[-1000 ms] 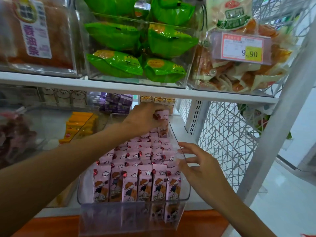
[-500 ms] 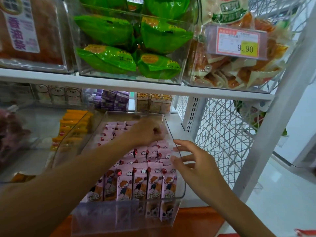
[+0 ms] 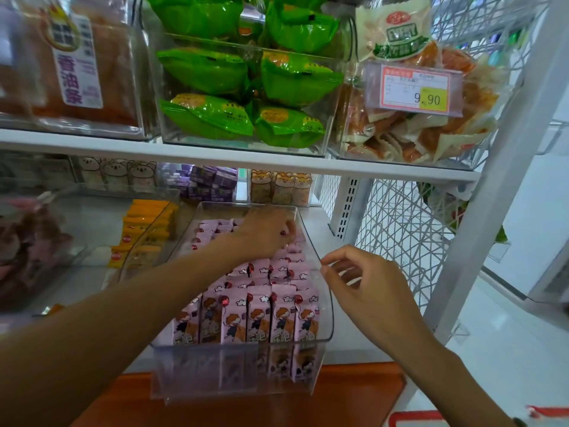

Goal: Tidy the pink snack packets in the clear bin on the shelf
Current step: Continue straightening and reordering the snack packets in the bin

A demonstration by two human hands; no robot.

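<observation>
Pink snack packets (image 3: 264, 315) | clear bin (image 3: 317, 254) | white shelf (image 3: 320, 229) (shop aisle)

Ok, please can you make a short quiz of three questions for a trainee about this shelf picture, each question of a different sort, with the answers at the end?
1. True or false: the left hand is inside the clear bin, on the pink snack packets.
2. Multiple choice: the right hand is a) holding a green packet, b) at the bin's right wall, c) on the price tag.
3. Fill in: the price tag on the upper shelf reads ____.

Key: 1 true; 2 b; 3 9.90
</observation>
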